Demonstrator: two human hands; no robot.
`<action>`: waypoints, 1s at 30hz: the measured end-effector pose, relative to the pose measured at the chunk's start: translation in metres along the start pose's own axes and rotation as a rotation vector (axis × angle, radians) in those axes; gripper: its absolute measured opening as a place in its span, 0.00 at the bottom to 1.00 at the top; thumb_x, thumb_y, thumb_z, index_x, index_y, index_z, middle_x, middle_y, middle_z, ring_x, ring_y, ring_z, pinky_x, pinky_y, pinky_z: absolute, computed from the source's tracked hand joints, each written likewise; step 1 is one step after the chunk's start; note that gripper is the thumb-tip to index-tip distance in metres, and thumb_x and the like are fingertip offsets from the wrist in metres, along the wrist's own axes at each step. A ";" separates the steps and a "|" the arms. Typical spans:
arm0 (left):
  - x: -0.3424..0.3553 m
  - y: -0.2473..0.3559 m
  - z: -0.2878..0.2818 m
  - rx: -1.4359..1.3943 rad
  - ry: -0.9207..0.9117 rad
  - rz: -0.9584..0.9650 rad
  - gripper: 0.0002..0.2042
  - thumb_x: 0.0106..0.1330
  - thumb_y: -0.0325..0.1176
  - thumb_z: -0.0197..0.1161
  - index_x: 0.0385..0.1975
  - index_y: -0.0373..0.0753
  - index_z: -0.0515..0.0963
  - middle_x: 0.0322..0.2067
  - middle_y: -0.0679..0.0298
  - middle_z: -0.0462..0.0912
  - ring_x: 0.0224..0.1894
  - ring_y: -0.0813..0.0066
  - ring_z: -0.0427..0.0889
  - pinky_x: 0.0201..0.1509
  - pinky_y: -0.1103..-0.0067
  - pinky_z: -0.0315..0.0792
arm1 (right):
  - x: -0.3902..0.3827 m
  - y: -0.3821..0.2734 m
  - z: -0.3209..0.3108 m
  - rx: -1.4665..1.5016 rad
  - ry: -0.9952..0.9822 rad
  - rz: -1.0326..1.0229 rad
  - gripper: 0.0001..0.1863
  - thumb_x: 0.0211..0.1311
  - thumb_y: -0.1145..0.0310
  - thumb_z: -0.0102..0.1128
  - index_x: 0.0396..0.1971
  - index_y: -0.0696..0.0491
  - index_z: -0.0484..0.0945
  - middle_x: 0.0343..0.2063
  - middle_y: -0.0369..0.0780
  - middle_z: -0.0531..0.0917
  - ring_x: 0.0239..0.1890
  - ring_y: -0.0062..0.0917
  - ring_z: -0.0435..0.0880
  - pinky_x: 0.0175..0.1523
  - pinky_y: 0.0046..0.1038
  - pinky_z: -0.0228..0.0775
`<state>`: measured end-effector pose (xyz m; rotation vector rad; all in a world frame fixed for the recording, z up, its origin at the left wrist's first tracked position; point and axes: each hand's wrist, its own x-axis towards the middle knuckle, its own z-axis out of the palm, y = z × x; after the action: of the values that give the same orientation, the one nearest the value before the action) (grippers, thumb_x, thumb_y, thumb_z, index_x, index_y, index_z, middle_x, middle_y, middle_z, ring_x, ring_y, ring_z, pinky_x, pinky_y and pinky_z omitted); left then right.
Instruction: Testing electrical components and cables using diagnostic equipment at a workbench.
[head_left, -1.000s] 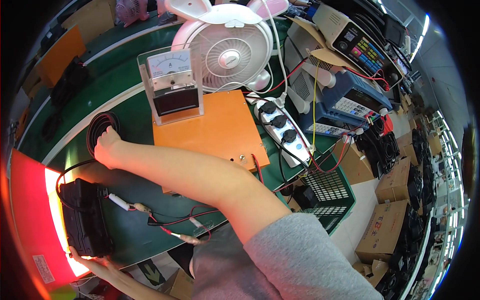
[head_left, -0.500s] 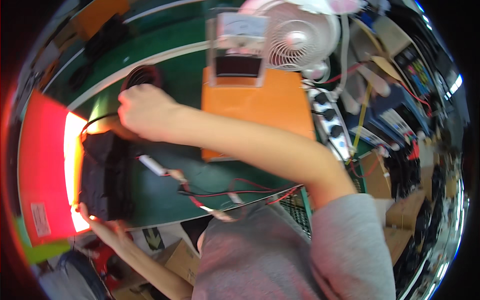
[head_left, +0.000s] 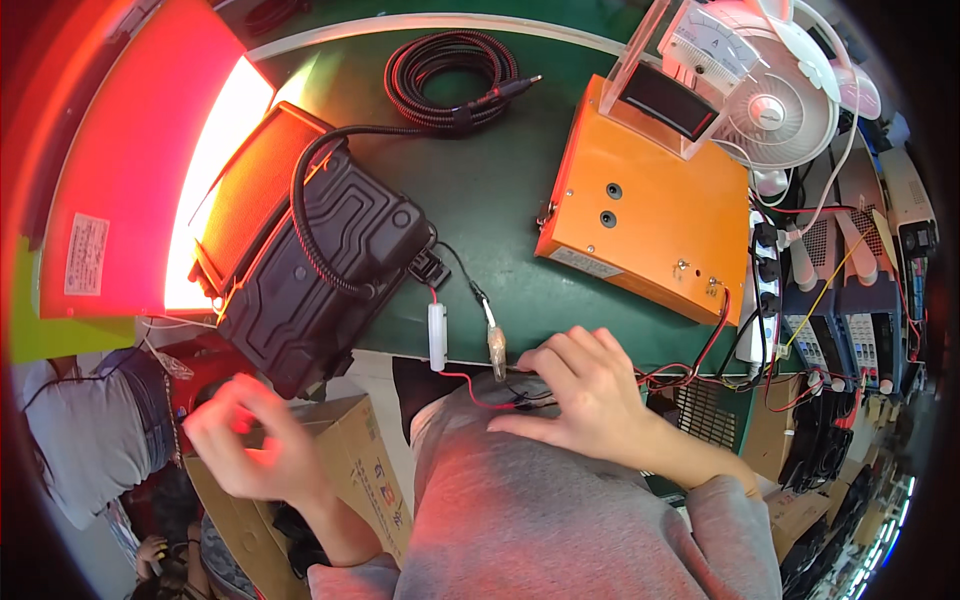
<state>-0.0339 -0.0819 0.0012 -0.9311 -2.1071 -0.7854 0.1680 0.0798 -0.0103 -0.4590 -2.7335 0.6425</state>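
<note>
Grip of the left hand [head_left: 285, 462]: fingers half curled and blurred, nothing seen between them; cannot tell whether fully released. Right hand [head_left: 592, 400]: thumb and index finger spread apart, no object clasped that I can see; thin leads [head_left: 535, 391] run toward its underside, contact unclear.

Placement: black ribbed case [head_left: 362, 228] lies on the green worktop [head_left: 490, 240], orange-lit face toward the red panel [head_left: 130, 200]; angled, I judge, to throw or catch the glow between them. Coiled black cable [head_left: 405, 88] lies beyond, probably parked to keep the near side free. White inline holder [head_left: 437, 340] and sleeved crocodile clip [head_left: 497, 350] reach the front edge, likely for easy access.

Relative position: case is just ahead and to the right of the left hand, apart from it. Clip is just left of the right fingertips, apparently not touching.
</note>
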 end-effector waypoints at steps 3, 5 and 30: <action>-0.018 0.039 0.007 -0.340 -0.215 0.452 0.10 0.48 0.20 0.61 0.32 0.33 0.77 0.30 0.60 0.74 0.28 0.66 0.73 0.31 0.76 0.70 | -0.004 -0.004 0.017 -0.073 0.022 0.025 0.17 0.39 0.61 0.71 0.26 0.53 0.75 0.25 0.36 0.74 0.26 0.27 0.72 0.31 0.28 0.59; -0.017 0.053 0.027 -0.444 -0.443 0.562 0.14 0.47 0.21 0.58 0.37 0.31 0.76 0.37 0.55 0.75 0.38 0.59 0.76 0.41 0.68 0.73 | -0.007 -0.005 0.026 -0.116 0.100 0.032 0.13 0.42 0.65 0.69 0.25 0.53 0.74 0.22 0.36 0.73 0.25 0.27 0.72 0.31 0.28 0.59; 0.017 0.049 0.092 -0.655 -0.724 0.522 0.07 0.47 0.24 0.63 0.27 0.32 0.79 0.28 0.56 0.81 0.35 0.63 0.82 0.48 0.71 0.75 | 0.043 0.015 0.019 0.539 -0.002 0.448 0.10 0.52 0.67 0.63 0.22 0.60 0.77 0.16 0.40 0.78 0.15 0.20 0.74 0.23 0.23 0.66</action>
<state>-0.0351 0.0202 -0.0267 -2.2871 -1.9968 -0.9576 0.1259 0.1010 -0.0242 -0.9275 -2.3193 1.4326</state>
